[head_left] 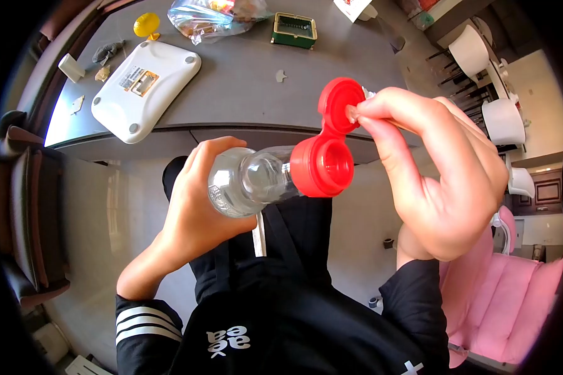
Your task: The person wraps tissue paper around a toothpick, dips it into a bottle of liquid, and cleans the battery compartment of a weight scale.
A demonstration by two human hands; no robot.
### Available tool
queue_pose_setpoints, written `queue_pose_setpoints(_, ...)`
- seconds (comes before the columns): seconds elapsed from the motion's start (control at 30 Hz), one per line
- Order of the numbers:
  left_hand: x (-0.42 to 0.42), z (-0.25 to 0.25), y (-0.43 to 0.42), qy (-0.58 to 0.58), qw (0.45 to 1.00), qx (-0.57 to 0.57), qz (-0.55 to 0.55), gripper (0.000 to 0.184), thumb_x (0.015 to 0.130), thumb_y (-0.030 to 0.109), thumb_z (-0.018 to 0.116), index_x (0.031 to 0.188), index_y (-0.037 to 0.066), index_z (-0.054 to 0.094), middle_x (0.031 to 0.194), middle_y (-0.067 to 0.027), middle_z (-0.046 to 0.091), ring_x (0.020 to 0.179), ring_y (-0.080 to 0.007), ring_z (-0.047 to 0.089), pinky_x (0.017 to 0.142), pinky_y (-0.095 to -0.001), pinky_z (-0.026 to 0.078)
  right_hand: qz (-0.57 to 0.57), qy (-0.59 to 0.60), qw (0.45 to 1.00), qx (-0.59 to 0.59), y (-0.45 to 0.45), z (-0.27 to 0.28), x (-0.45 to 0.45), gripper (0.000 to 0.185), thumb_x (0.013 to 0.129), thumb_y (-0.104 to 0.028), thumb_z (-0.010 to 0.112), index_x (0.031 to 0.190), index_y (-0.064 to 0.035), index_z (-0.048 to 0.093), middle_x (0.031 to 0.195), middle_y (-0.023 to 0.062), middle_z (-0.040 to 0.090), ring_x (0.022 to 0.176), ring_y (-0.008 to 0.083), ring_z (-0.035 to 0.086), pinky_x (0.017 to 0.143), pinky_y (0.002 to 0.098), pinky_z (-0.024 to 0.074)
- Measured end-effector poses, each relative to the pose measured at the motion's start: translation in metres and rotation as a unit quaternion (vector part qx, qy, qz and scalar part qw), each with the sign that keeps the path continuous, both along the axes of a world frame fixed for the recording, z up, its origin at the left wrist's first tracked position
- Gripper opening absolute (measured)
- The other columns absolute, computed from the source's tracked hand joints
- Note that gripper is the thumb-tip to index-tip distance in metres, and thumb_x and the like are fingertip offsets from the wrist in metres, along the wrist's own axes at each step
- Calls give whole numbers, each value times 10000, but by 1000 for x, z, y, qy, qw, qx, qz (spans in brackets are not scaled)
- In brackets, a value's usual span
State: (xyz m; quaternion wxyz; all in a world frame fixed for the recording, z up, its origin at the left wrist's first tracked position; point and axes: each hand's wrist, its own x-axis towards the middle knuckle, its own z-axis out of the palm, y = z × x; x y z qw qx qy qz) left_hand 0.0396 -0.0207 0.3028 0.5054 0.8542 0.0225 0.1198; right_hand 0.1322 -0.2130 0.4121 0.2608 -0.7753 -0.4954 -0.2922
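Note:
My left hand (197,194) is wrapped around a clear bottle (247,181), tilted so its top points right. The bottle wears a red flip-top cap (309,167), its round lid (338,103) swung open above the spout. Close against the lid's inner side, my right hand (444,169) pinches something small and pale between thumb and forefinger. Most of that small piece is hidden by the fingertips, so its kind cannot be made out. Both hands are over my lap, in front of the table edge.
On the grey table (231,87) lie an upturned white scale (145,87), a plastic bag (216,19), a green box (294,31), a yellow object (146,25) and a small scrap (281,76). A pink chair (500,297) stands at right, a dark sofa (34,212) at left.

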Motion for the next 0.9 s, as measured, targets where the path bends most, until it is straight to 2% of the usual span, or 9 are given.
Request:
queue_pose_setpoints(0.13,-1,-2,3,-16,1000,22,4,699,508,46,780,1148,44,499,1086,-145,558,1020,-343,551,891,-390,451,7,1,1000,6,2,-4,2,154,694,88,697,832,36,651,746,96,668,649,166,622,630,240,490)
queue_pose_setpoints(0.37,0,-3,6,-7,1000,-4,11,710,513,67,807,1150,49,493,1083,-141,568,1004,-327,566,874,-386,460,77,88,989,94,2,-15,8,144,743,145,639,871,82,619,805,130,646,708,187,639,714,260,528)
queue_pose_setpoints(0.53,2,-11,11,-19,1000,-12,10,750,485,76,831,1154,48,492,1069,-127,583,987,-297,589,867,-367,468,85,84,990,78,0,-12,2,162,736,170,613,876,88,602,794,151,638,705,200,637,708,281,536)
queue_pose_setpoints(0.6,4,-18,15,-83,996,24,24,787,455,78,847,1158,48,494,1076,-122,587,991,-277,596,873,-354,469,135,117,981,81,-2,-14,1,170,741,174,594,883,80,590,789,167,637,703,215,635,688,297,538)
queue_pose_setpoints(0.77,4,-22,24,-82,995,23,43,792,465,99,876,1157,43,494,1077,-127,589,973,-263,609,862,-344,480,207,250,927,186,-6,-24,-4,183,754,171,573,909,74,572,806,215,648,667,235,620,628,308,516)
queue_pose_setpoints(0.83,5,-19,26,-145,987,55,46,799,473,134,901,1155,42,495,1070,-128,589,952,-259,619,841,-344,490,204,210,955,44,-13,-9,-5,204,759,162,588,936,62,566,824,207,647,662,232,620,622,307,509)
queue_pose_setpoints(0.9,7,-15,29,-187,976,94,51,803,483,167,920,1154,41,497,1059,-130,591,932,-256,627,820,-344,499,205,188,960,-19,-14,-2,-4,215,762,158,596,949,56,563,833,204,647,660,230,620,620,307,505)
